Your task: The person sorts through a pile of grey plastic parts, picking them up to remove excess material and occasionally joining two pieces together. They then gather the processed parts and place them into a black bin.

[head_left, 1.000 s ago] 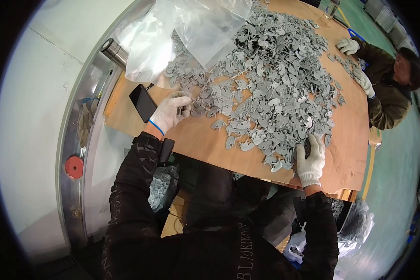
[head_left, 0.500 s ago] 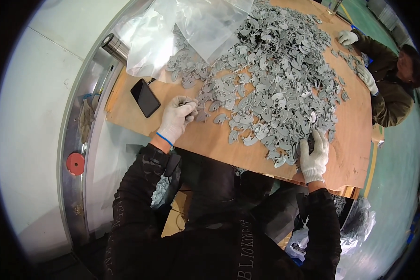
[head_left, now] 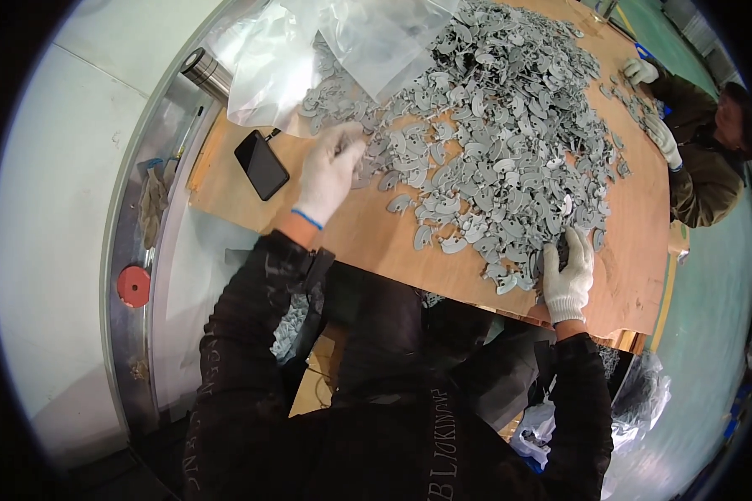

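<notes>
A large heap of flat, curved grey pieces (head_left: 510,167) spreads over the wooden table. My left hand (head_left: 330,171), in a white knitted glove with a blue cuff edge, is raised at the heap's left fringe. Its fingers look bent, but motion smears them, and whether anything is in them is hidden. At the heap's near right edge, my right hand (head_left: 569,280), also gloved, rests on the table with thumb and fingers curled around something dark. That dark thing lies mostly in shadow among the grey pieces, so its kind is unclear.
A black phone (head_left: 261,165) lies left of my left hand. Clear plastic bags (head_left: 276,71) cover the heap's far left part, beside a steel flask (head_left: 206,73). Across the table's right edge (head_left: 662,250), a gloved co-worker (head_left: 702,159) handles pieces. A red disc (head_left: 134,286) sits on the left ledge.
My left hand has moved up and slightly right, away from the table's near edge. The right hand stays at the heap's edge, nearly still. The whole view has shifted slightly.
</notes>
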Demonstrator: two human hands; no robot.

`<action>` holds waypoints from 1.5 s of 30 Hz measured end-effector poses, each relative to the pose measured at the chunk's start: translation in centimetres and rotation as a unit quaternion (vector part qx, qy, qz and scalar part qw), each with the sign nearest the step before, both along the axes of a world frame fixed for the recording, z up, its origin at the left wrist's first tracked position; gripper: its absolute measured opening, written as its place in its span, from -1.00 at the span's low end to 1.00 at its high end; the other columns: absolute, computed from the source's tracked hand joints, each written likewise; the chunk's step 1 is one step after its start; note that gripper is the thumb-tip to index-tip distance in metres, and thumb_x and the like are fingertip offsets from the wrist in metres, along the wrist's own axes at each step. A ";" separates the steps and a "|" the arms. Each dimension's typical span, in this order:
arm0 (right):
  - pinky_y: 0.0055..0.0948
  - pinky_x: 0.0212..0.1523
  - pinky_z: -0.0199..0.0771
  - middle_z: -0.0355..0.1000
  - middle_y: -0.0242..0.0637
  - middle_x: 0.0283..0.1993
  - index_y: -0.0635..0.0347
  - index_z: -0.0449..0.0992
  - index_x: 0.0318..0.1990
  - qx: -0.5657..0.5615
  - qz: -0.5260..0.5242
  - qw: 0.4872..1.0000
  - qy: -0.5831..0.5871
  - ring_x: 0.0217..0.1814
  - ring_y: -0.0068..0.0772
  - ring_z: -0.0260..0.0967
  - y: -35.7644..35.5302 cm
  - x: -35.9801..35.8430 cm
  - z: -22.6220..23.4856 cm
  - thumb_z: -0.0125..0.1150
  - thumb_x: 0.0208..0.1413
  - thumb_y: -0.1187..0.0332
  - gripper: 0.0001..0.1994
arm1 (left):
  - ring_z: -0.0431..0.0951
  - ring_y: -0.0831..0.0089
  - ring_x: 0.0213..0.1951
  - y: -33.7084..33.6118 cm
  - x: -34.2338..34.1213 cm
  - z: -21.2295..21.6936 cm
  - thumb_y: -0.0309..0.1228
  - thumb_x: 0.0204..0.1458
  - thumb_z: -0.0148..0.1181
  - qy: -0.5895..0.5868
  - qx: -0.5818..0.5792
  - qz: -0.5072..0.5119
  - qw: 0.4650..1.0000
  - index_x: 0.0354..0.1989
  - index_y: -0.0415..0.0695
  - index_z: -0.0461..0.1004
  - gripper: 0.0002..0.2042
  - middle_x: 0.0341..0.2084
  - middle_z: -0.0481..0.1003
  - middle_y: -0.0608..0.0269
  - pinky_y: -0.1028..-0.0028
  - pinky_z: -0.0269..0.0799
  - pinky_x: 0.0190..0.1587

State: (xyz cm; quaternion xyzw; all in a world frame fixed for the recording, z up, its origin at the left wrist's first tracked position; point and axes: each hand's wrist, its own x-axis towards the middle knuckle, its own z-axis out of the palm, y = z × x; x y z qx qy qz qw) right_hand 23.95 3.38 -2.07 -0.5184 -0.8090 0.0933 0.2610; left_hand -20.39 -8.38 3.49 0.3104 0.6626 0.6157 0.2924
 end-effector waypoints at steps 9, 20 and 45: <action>0.00 0.48 0.29 0.46 0.05 0.35 0.21 0.55 0.23 -0.014 0.000 0.999 0.035 0.47 0.16 0.30 -0.2 -0.3 0.3 0.43 0.15 0.20 -0.49 | 0.58 0.57 -0.37 1.1 2.4 0.0 -0.55 0.30 0.20 0.096 -0.154 -0.076 0.980 0.04 -0.10 0.57 -0.81 -0.28 0.60 0.33 0.52 0.51 -0.35; -0.09 0.46 0.34 0.45 -0.02 0.37 0.19 0.54 0.25 0.006 0.006 1.000 0.014 0.47 0.06 0.34 0.2 -0.1 0.2 0.39 0.21 0.20 -0.51 | 0.62 0.34 -0.29 0.5 -1.2 -2.6 -0.50 0.17 0.33 0.017 -0.013 -0.037 0.999 0.03 -0.12 0.57 -0.74 -0.33 0.56 0.28 0.41 0.58 -0.19; -0.12 0.47 0.34 0.47 -0.01 0.35 0.22 0.57 0.22 0.010 -0.068 0.979 0.192 0.47 0.03 0.35 0.4 -0.6 1.8 0.36 0.24 0.35 -0.59 | 0.30 0.77 -0.65 3.7 -2.7 4.0 -0.35 0.22 0.33 -0.115 -0.190 -0.135 0.966 -0.17 -0.17 0.62 -0.84 -0.55 0.51 0.41 0.66 0.08 -0.64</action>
